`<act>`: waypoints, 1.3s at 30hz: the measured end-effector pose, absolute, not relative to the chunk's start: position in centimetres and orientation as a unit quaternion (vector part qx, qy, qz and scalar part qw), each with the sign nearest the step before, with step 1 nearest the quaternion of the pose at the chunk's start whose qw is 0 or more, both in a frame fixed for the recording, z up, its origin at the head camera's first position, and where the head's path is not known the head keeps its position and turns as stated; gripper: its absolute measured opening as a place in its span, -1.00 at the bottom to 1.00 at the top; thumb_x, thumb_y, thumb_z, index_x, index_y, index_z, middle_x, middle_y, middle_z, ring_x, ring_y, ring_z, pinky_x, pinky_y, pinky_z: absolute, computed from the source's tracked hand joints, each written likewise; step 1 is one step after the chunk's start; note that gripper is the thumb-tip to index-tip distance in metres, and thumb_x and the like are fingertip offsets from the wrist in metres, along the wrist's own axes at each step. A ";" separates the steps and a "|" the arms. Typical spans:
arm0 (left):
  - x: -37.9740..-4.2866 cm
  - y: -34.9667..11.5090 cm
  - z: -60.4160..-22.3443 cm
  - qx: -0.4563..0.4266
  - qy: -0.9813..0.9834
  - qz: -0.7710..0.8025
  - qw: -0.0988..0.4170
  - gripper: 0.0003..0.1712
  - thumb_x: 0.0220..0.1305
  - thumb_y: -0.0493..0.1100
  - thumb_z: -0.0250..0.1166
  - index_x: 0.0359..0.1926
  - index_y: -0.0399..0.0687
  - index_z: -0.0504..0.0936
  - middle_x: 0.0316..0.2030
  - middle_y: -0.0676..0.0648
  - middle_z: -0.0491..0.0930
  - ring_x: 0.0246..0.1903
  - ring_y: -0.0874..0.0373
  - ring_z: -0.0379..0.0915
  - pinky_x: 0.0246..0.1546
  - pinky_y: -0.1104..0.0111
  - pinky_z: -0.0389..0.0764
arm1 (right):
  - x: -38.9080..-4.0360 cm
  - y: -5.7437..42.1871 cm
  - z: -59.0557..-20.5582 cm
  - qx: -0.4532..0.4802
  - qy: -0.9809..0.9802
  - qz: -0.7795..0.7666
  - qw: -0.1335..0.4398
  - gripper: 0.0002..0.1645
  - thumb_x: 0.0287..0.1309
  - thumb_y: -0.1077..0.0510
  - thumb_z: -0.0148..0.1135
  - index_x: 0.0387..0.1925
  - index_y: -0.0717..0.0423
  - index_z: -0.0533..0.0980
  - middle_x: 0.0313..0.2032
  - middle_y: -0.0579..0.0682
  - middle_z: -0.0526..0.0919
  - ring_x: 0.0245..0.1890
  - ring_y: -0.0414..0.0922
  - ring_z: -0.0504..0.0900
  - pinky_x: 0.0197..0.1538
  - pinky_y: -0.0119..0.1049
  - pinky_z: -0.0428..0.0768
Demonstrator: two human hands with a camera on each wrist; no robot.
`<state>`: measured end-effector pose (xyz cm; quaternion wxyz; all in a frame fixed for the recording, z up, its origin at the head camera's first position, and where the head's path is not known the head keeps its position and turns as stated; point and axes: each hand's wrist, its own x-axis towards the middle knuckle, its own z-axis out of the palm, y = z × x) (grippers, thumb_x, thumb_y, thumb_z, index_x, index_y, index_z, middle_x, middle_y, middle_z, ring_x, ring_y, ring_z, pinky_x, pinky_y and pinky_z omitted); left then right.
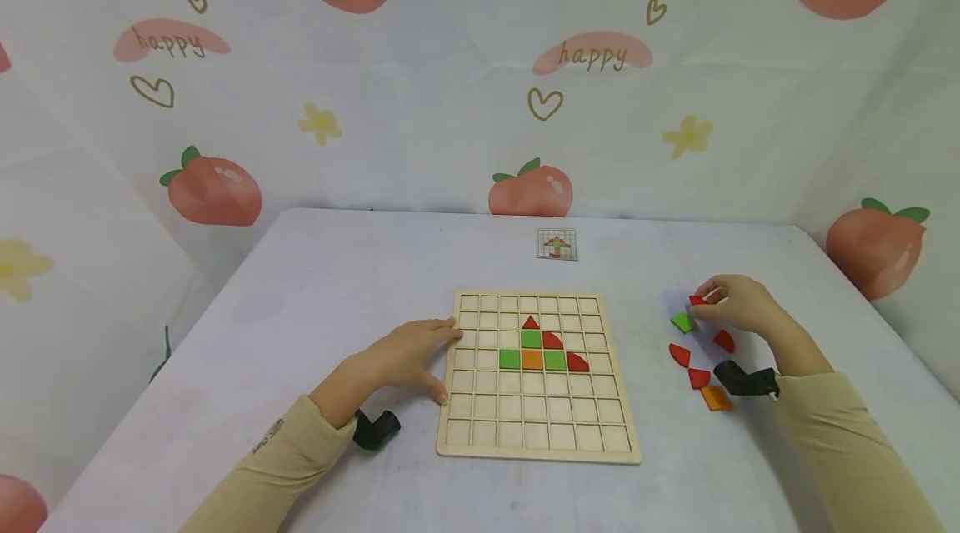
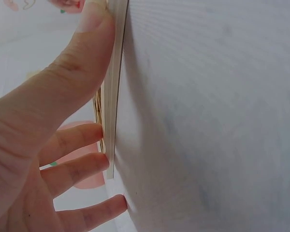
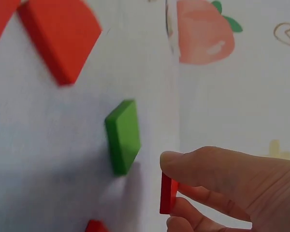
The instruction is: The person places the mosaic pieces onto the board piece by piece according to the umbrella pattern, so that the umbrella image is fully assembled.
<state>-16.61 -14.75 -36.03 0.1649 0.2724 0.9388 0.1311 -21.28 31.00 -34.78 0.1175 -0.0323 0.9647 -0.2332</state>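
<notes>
A wooden grid board lies on the white table. In a few of its cells sit a red triangle, green squares, an orange square and two red quarter-circles. My left hand rests along the board's left edge, thumb and fingertips touching the wood. To the right of the board, my right hand pinches a red piece between thumb and fingers; its full outline is hidden. Close by that hand lies a green piece.
Loose red pieces and orange pieces lie right of the board. A small pattern card lies beyond the board. Black wrist mounts stick out by both wrists. A printed cloth hangs behind the table.
</notes>
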 end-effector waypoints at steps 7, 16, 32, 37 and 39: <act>-16.4 -14.8 -35.8 0.274 0.938 0.132 0.165 0.04 -0.22 0.08 0.51 0.30 -0.21 0.31 0.37 -0.24 0.19 0.36 -0.15 0.13 0.37 0.02 0.20 | -20.7 28.4 -33.9 -0.081 0.965 -0.237 0.075 -0.59 0.05 0.08 0.31 -0.18 0.32 0.50 -0.26 0.28 0.61 -0.25 0.08 0.54 -0.39 -0.39 0.49; -16.5 -14.8 -36.0 0.269 0.939 0.133 0.170 0.03 -0.22 0.08 0.51 0.30 -0.19 0.32 0.38 -0.22 0.18 0.36 -0.15 0.12 0.38 0.02 0.19 | -20.0 23.9 -33.5 -0.130 0.957 -0.252 0.057 -0.70 0.02 0.17 0.33 -0.21 0.26 0.53 -0.33 0.16 0.60 -0.38 -0.07 0.49 -0.45 -0.39 0.47; -16.4 -15.0 -35.9 0.281 0.934 0.147 0.164 0.05 -0.22 0.15 0.49 0.30 -0.19 0.31 0.37 -0.24 0.20 0.34 -0.19 0.14 0.36 -0.01 0.21 | -19.3 17.7 -33.9 -0.224 0.935 -0.266 0.064 -0.78 -0.02 0.23 0.35 -0.28 0.22 0.56 -0.42 0.04 0.58 -0.52 -0.19 0.42 -0.51 -0.45 0.44; -16.4 -15.0 -35.6 0.286 0.932 0.152 0.161 0.06 -0.23 0.16 0.48 0.29 -0.21 0.31 0.36 -0.25 0.21 0.33 -0.19 0.15 0.35 -0.02 0.23 | -19.2 16.1 -34.0 -0.238 0.929 -0.270 0.083 -0.78 -0.01 0.24 0.34 -0.27 0.20 0.57 -0.40 0.02 0.59 -0.49 -0.19 0.44 -0.46 -0.45 0.46; -16.3 -14.9 -35.4 0.275 0.934 0.155 0.168 0.05 -0.23 0.08 0.51 0.29 -0.23 0.30 0.36 -0.25 0.20 0.35 -0.18 0.13 0.37 -0.01 0.20 | -19.2 15.5 -34.1 -0.244 0.926 -0.272 0.090 -0.78 0.00 0.24 0.34 -0.26 0.20 0.57 -0.39 0.02 0.59 -0.49 -0.19 0.45 -0.44 -0.45 0.47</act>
